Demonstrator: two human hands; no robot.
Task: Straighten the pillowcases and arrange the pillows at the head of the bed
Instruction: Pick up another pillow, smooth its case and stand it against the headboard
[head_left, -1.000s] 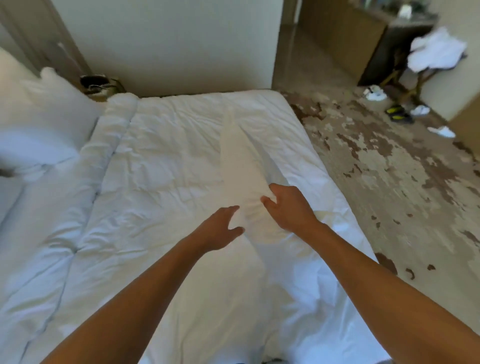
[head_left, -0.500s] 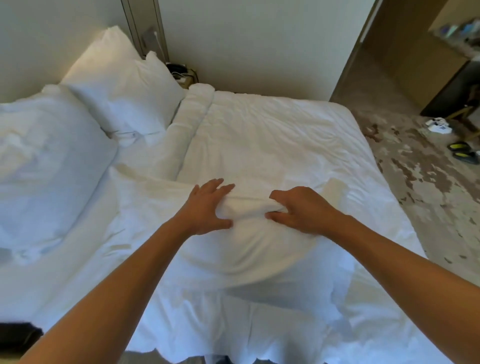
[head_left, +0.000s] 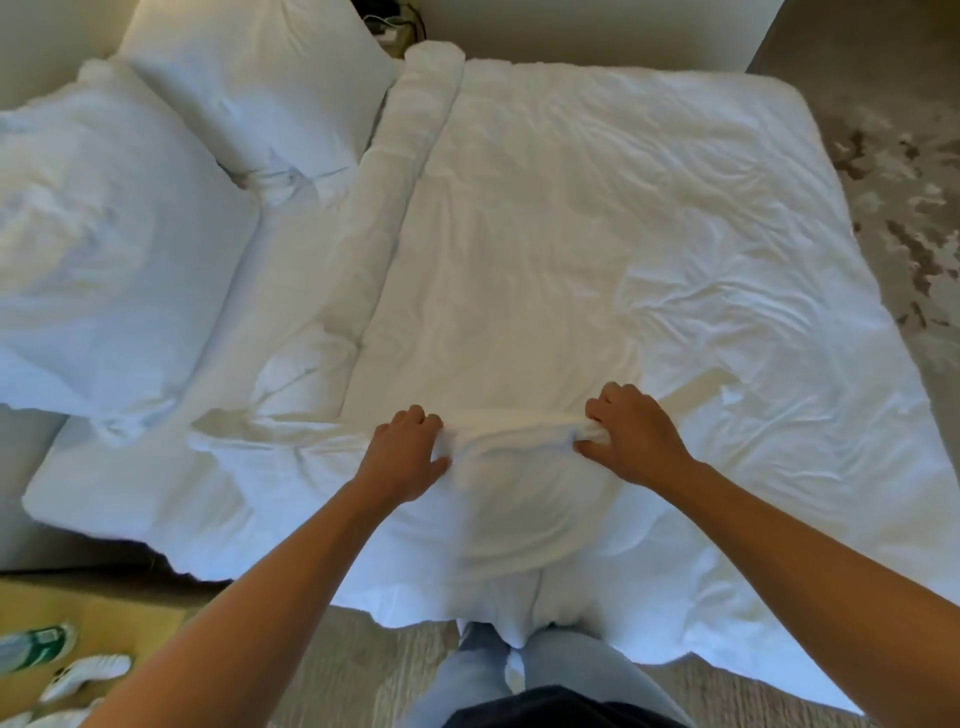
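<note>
Near the front edge of the bed (head_left: 649, 218), we hold a white pillowcase (head_left: 519, 499) that lies flat on the duvet and hangs over that edge toward our legs. Our left hand (head_left: 405, 457) has its fingers curled into a bunched fold of the cloth, and our right hand (head_left: 631, 436) pinches the other end of the same fold between thumb and curled fingers, so the fold runs taut between both hands. Two white pillows (head_left: 104, 234) lie at the left end of the bed, touching each other, well apart from the pillowcase. Shoes (head_left: 57, 670) sit on the floor off the bed's near left corner.
</note>
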